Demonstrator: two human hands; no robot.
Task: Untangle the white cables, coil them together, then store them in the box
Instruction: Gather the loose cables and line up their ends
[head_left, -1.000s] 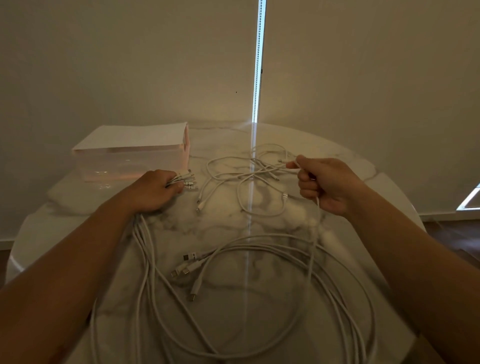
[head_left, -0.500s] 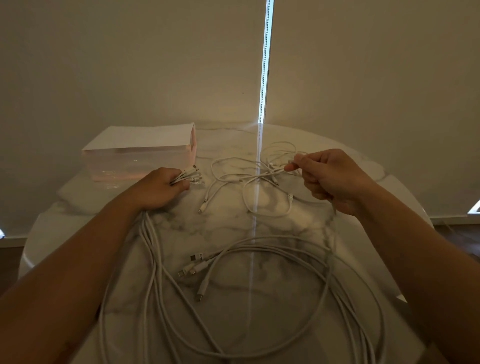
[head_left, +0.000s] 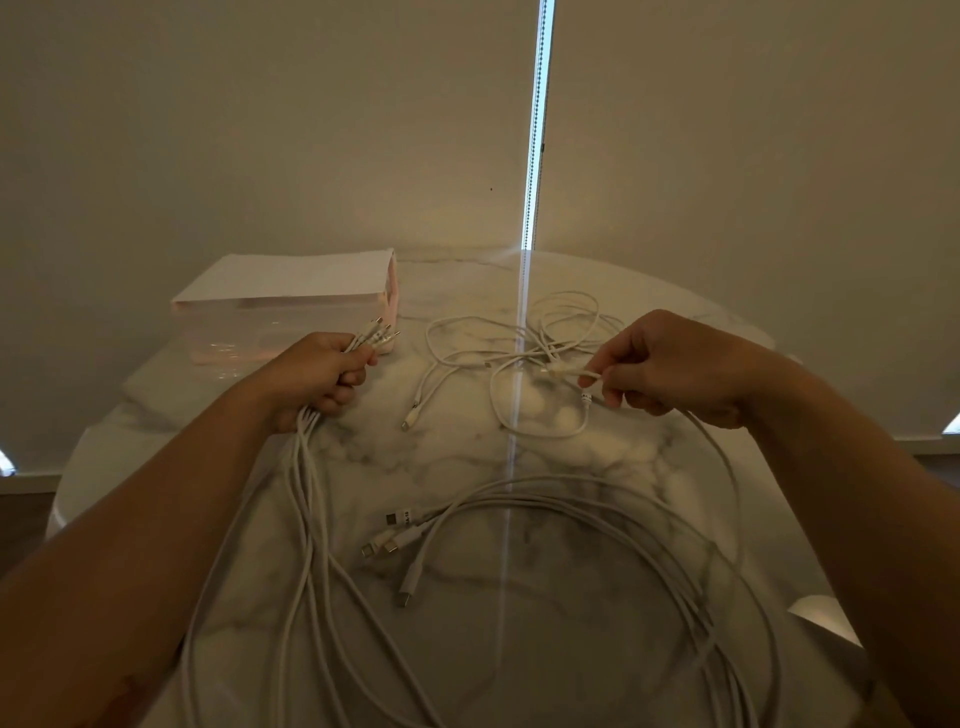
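Several white cables lie on a round marble table (head_left: 519, 649). My left hand (head_left: 317, 376) grips a bundle of cables (head_left: 306, 467) near their plug ends (head_left: 376, 335), which stick out past my fingers toward the box. My right hand (head_left: 670, 366) pinches one cable end (head_left: 566, 372) between thumb and fingers; its cord runs down behind my wrist. A small tangle of cables (head_left: 524, 364) lies between my hands. Big loops (head_left: 597, 571) spread over the near table, with several loose plugs (head_left: 395, 535) in the middle. The clear pinkish box (head_left: 291, 317) stands behind my left hand.
A white flat lid or sheet (head_left: 291, 275) covers the box top. A wall of pale blinds with a bright vertical gap (head_left: 537, 130) stands right behind the table. The table's edge curves away at left and right.
My right hand has drawn its cable end a little toward me and to the left, out of the small tangle. My left hand has lifted slightly with its bundle.
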